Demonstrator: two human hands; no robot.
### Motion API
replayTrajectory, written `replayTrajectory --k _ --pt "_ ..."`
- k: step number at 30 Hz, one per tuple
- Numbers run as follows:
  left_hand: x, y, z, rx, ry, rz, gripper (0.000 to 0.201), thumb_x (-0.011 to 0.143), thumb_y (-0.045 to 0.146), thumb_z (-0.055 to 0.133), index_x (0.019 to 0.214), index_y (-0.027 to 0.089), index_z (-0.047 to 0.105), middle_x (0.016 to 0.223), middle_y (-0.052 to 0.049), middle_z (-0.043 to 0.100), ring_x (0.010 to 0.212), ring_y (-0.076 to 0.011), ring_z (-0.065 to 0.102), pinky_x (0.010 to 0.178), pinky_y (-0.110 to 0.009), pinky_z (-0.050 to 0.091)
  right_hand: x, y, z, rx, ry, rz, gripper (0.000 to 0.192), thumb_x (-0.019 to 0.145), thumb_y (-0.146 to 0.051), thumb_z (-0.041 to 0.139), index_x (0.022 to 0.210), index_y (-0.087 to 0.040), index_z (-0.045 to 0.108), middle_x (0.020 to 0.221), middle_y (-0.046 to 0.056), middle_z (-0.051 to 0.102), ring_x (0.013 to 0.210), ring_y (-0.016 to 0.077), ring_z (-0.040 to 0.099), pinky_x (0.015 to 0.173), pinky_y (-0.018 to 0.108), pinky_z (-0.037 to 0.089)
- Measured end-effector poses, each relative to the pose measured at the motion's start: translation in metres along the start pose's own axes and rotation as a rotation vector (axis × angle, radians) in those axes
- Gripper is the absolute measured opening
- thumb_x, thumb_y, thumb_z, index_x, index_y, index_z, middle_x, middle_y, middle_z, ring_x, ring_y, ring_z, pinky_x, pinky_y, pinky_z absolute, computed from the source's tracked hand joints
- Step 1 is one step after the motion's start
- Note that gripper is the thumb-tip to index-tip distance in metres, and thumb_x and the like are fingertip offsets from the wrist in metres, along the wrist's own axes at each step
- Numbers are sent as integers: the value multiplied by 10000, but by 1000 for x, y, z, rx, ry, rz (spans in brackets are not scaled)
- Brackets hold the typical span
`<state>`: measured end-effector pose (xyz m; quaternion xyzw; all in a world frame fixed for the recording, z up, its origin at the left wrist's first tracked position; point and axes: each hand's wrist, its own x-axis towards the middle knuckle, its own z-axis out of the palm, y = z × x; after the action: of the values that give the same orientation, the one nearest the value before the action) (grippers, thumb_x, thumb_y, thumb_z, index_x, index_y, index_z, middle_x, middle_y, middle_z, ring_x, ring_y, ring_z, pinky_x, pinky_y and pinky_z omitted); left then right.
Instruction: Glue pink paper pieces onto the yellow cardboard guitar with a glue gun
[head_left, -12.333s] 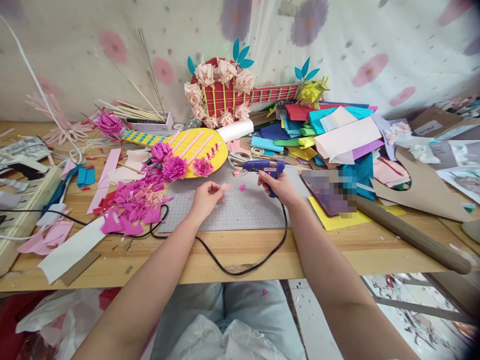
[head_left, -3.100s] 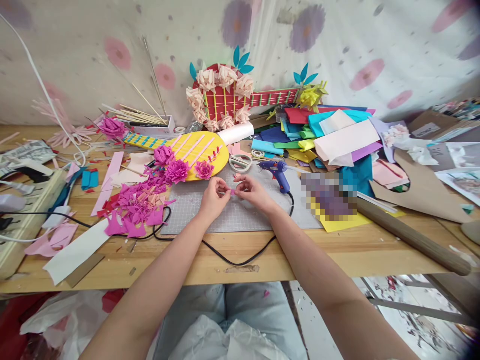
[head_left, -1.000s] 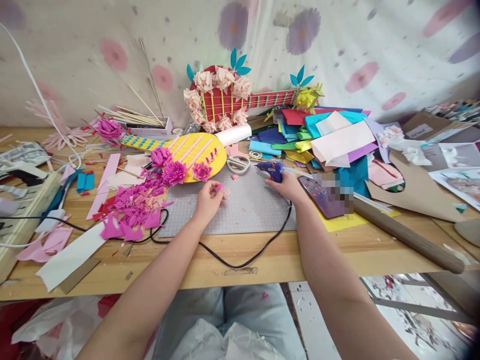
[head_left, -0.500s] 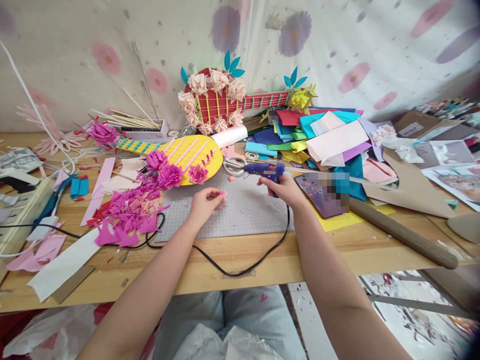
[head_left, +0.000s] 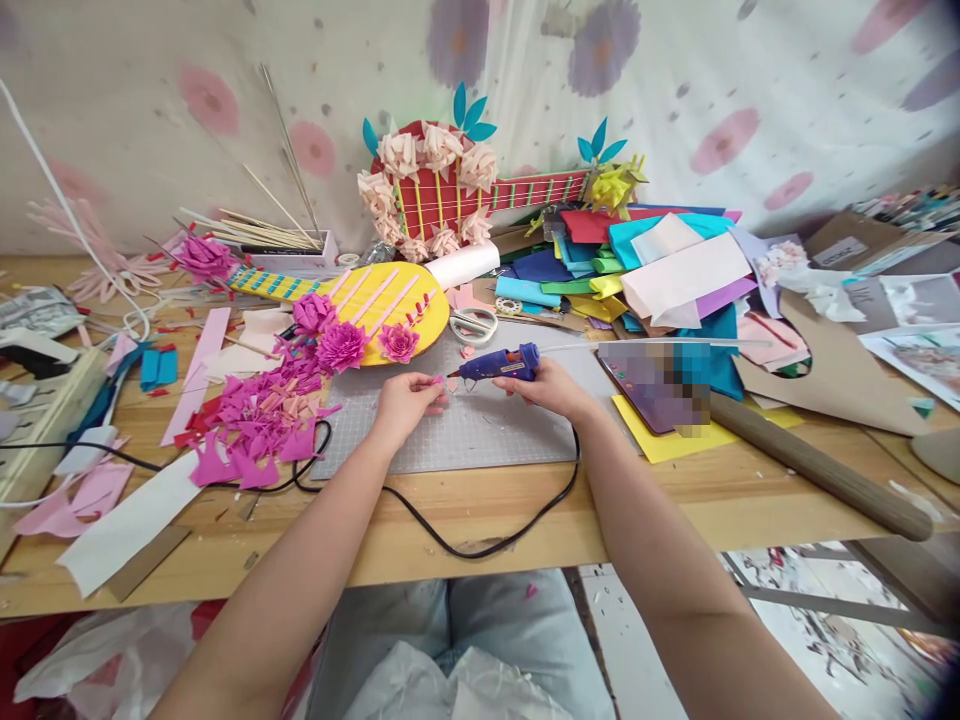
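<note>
My right hand (head_left: 546, 388) is wrapped round a blue hot glue gun (head_left: 495, 364), its nozzle pointing left. A long clear glue stick (head_left: 637, 344) sticks out of the gun's back end. Facing the nozzle, my left hand (head_left: 405, 405) pinches a small pink paper piece (head_left: 439, 381) between thumb and fingers. The nozzle tip is close to that piece; whether they touch I cannot tell. Both hands are above a grey cutting mat (head_left: 480, 440). Just behind lies a yellow paper guitar (head_left: 409, 300) with magenta paper flowers (head_left: 343, 345).
Magenta paper scraps (head_left: 259, 425) are heaped at the left. White-handled scissors (head_left: 474, 325) lie behind the glue gun. A black cord (head_left: 465, 552) loops along the front edge. To the right are a phone (head_left: 637, 395), a wooden rod (head_left: 817, 465) and stacked coloured paper (head_left: 682, 275).
The glue gun has come left and tilted, its nozzle now near the piece in my left hand. My left hand has shifted slightly, still pinching. The view has moved a little.
</note>
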<state>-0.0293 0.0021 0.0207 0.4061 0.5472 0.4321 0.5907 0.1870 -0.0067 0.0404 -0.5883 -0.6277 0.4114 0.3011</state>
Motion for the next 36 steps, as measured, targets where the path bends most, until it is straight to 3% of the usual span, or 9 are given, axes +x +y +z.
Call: replayTrajectory --k 17,36 --pt "-1 3 1 -12 -8 -39 103 690 88 684 789 72 659 751 -100 712 616 -151 676 518 -222 526 2 5 4 -84 7 -18 465 647 -593 653 854 -178 667 556 -27 525 487 90 429 498 245 366" --pt "-1 2 1 -8 -23 -42 143 643 113 742 750 76 655 696 -88 696 590 -156 668 505 -236 513 0 2 4 -42 5 -40 464 653 -583 660 875 -176 664 566 -30 506 506 94 420 525 255 373"
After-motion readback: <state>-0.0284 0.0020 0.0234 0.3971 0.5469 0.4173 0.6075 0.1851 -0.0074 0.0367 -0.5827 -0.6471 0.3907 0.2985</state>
